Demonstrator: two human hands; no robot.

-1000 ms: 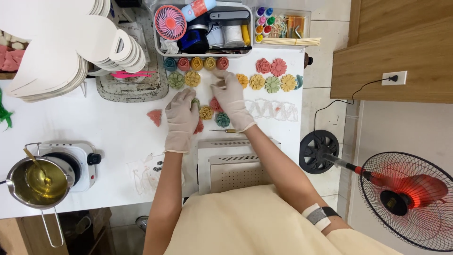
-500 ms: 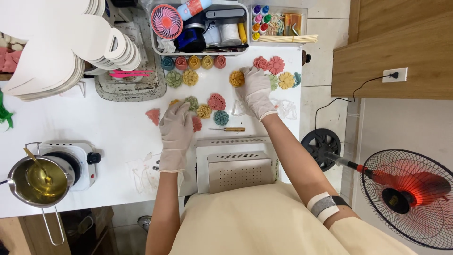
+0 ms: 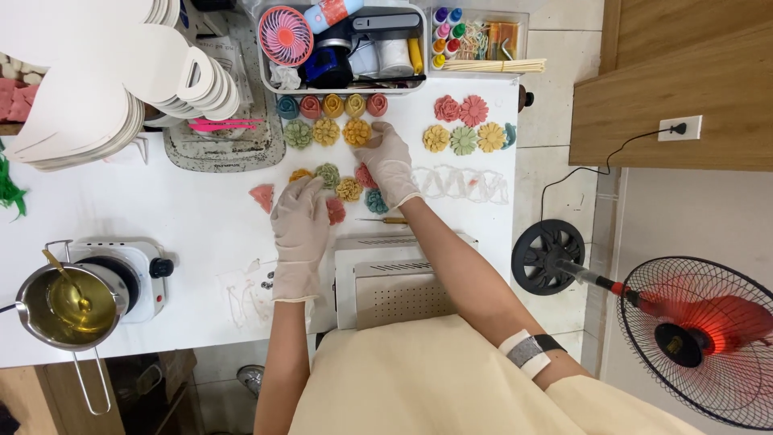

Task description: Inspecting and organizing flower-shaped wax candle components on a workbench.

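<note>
A white-capped orange bottle with a pale label point(image 3: 334, 11) lies in the grey bin point(image 3: 274, 84) beside small colour-capped bottles point(image 3: 448, 36).

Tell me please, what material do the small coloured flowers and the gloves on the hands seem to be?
The flowers look like cast wax or soap: matte, opaque, with crisp moulded petals; which one, I cannot tell. The gloves on the left hand and right hand seem thin latex or vinyl: pale, smooth, slightly wrinkled.

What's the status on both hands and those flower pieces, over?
Left hand gloved, flat on the table beside a pink flower piece. Right hand gloved, resting over the flower pieces. Grip on any piece: cannot tell. Nothing blocking.
</note>
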